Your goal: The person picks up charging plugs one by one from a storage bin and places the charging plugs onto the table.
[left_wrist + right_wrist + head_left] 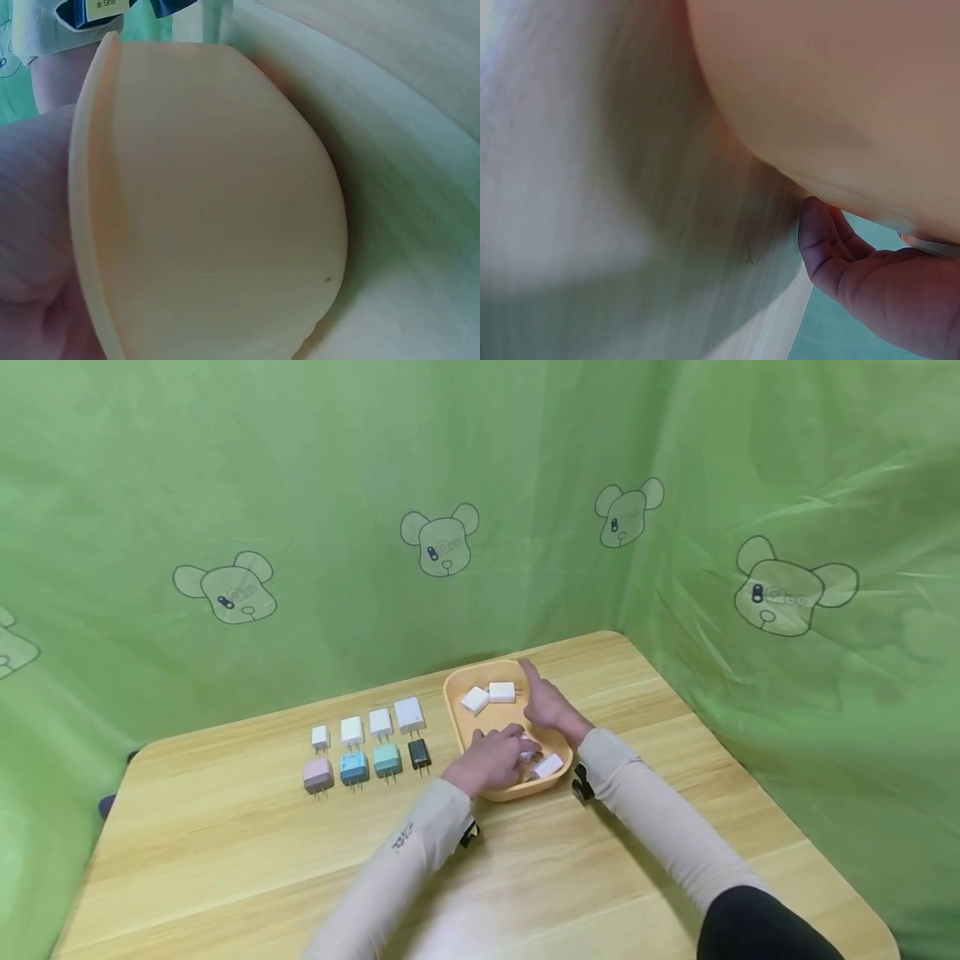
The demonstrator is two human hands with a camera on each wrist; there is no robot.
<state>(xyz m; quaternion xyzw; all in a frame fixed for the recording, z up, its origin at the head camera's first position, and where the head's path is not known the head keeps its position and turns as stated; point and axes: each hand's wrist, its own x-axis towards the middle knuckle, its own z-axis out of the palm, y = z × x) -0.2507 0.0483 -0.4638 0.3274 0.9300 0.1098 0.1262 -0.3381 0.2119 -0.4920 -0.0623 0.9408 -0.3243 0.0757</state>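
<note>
A yellow-orange plastic tray [472,670] stands on the table. My right hand [555,703] grips its right rim; in the right wrist view, fingertips [821,232] bend in against the tray's underside. Over the near end of the tray reaches my left hand [491,760], its fingers down among white plug chargers. One charger [548,766] lies right by these fingers, and another is partly covered by them; I cannot tell if it is pinched. Two more white chargers, one tilted [475,700] and one level [502,692], lie at the far end. The left wrist view mostly shows the tray's outer wall [217,187].
Left of the tray, plug chargers stand in two rows, prongs toward me. White ones [380,722] form the back row; the front row has a pink [318,774], a blue [353,767], a mint green [387,760] and a black charger [419,755]. Green curtains [337,485] hang behind the table.
</note>
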